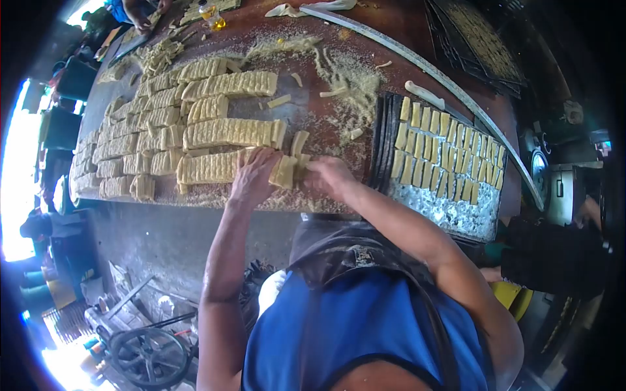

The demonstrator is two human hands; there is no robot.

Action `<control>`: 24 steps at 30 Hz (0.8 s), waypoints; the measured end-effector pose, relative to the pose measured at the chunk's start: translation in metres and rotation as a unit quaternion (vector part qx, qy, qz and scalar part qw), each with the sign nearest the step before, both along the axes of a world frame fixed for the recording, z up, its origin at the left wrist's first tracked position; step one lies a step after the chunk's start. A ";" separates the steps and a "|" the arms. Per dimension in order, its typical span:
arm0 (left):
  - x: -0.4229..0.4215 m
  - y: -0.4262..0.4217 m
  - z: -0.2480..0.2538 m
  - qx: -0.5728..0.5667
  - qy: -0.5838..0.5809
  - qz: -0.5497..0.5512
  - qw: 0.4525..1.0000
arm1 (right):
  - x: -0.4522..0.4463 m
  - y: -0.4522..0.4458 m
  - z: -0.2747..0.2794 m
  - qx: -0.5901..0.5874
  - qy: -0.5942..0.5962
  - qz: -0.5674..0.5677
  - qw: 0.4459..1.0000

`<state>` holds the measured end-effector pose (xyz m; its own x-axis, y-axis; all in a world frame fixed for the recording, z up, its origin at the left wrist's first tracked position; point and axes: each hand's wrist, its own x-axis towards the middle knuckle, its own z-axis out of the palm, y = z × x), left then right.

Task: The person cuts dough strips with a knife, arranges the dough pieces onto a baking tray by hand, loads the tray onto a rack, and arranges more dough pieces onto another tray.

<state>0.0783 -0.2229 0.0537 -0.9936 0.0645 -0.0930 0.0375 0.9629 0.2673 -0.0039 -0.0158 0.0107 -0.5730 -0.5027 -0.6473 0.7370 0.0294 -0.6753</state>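
Pale yellow, sliced dough strips (215, 168) are packed side by side in a long row at the near edge of a reddish-brown tabletop (368, 52), as the head view shows. The person's left hand (256, 173) lies over the row near its right end, fingers bent across the top; whether they grip cannot be told. The right hand (329, 174) is at the loose pale yellow pieces (299, 143) just beyond that end, its fingers drawn together; whether they pinch a piece is too small to tell. More rows of the same strips, some in shorter blocks, spread beyond and to the left.

To the right, a dark-edged rectangular metal tray (447, 212) carries separate strips laid in 3 rough rows, its near part whitish and mottled. Behind it a long grey metal bar (424, 64) crosses the tabletop, with a white, slender, knob-ended object (424, 94) just beside it. Pale crumbs (352, 81) are scattered past the rows. At the far left, another person's hand (141, 23) is near a clear bottle of yellow liquid (212, 18).
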 end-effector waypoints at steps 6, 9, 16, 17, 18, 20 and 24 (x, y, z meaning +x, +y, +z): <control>0.003 -0.028 -0.007 0.074 0.054 0.006 0.996 | 0.004 -0.048 0.003 0.276 0.249 0.172 0.912; 0.013 -0.090 0.001 0.120 0.049 0.046 0.991 | 0.022 -0.056 -0.016 0.278 0.331 0.086 0.898; 0.003 -0.131 -0.001 -0.001 -0.124 0.024 0.992 | 0.014 -0.067 0.017 0.214 0.115 0.068 0.968; 0.000 -0.130 -0.002 0.001 -0.123 0.020 0.992 | 0.016 -0.067 0.012 0.226 0.160 0.075 0.958; -0.004 -0.128 -0.002 0.014 -0.133 0.023 0.991 | 0.013 -0.067 0.013 0.237 0.193 0.098 0.947; -0.004 -0.122 -0.006 0.037 -0.120 0.027 0.992 | 0.007 -0.059 0.019 0.201 0.121 0.079 0.969; -0.002 -0.071 -0.017 0.074 -0.095 0.029 0.992 | -0.014 -0.012 0.010 0.165 0.086 0.048 0.981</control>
